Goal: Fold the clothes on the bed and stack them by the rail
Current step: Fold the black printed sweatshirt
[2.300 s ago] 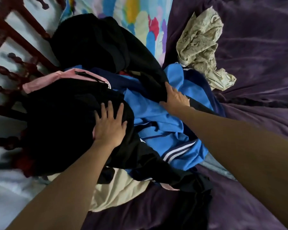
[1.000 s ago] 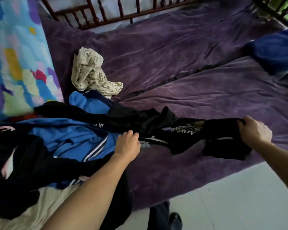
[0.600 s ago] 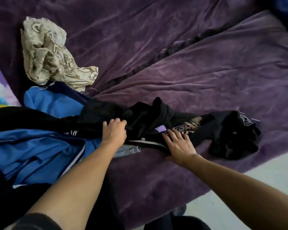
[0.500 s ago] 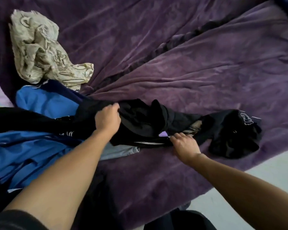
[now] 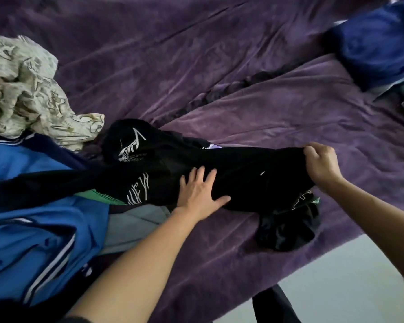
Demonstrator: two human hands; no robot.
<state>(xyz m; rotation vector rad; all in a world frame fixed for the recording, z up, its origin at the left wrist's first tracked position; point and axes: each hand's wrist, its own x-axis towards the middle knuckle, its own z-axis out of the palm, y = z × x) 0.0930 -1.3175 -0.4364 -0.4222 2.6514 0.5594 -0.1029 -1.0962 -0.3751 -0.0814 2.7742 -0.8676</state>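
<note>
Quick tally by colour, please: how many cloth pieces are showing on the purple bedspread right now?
Black tangle: 1, possibly more than one garment
Bright blue jacket: 1
Dark blue bundle: 1
Cream patterned cloth: 1
Pale grey cloth: 1
Total: 5 plainly seen

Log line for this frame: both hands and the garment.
left hand: flat on black garment | right hand: pinching its edge | garment: bunched on bed, not yet folded
</note>
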